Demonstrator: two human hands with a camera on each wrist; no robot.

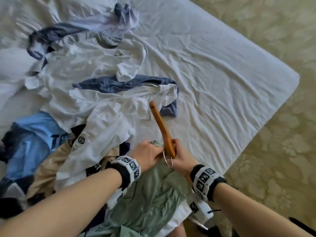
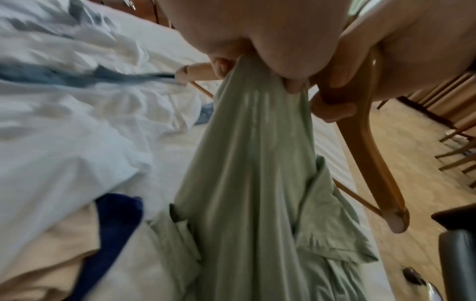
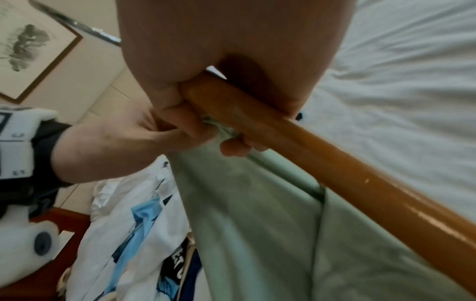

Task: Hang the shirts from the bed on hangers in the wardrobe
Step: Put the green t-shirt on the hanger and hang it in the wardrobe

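A pale green shirt [image 1: 150, 200] [image 2: 247, 183] [image 3: 257, 224] hangs from my hands over the near edge of the bed [image 1: 222, 69]. My left hand [image 1: 148, 155] [image 2: 257, 67] pinches a bunched part of its top edge. My right hand [image 1: 179, 155] [image 3: 195, 114] grips the middle of a wooden hanger [image 1: 160, 125] [image 2: 365, 163] [image 3: 335, 163], whose metal hook [image 1: 168, 162] points toward me. One hanger arm points away over the bed; the other is hidden in the head view. Both hands touch at the hanger's centre.
More shirts lie in a heap on the left of the bed: white ones [image 1: 95, 93], a blue-grey one [image 1: 126, 82], a light blue one [image 1: 32, 142], a beige one [image 1: 49, 170]. Patterned carpet [image 1: 273, 134] lies to the right. Wooden chair legs [image 2: 458, 142] stand beyond it.
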